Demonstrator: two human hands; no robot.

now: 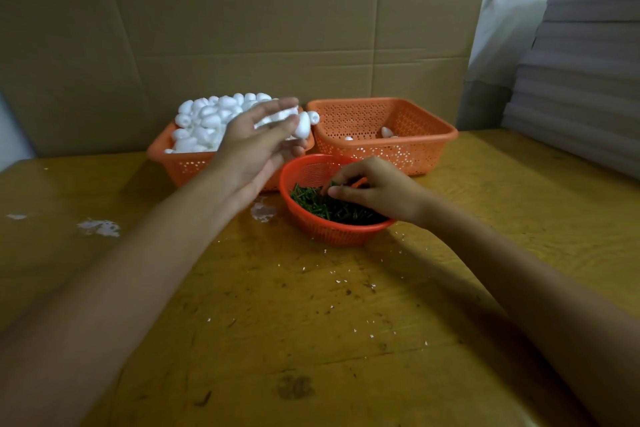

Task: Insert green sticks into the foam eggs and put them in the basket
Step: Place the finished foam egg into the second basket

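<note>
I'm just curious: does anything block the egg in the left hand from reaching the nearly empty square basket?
Nothing visible does. The left hand holds the foam egg beside the square basket, whose top is open; the round stick basket sits lower.

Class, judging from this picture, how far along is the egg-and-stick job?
Done: only a few eggs lie in the right basket. In hand: the left hand holds a foam egg while the right hand pinches green sticks. Left: the heap of foam eggs in the left basket.
</note>
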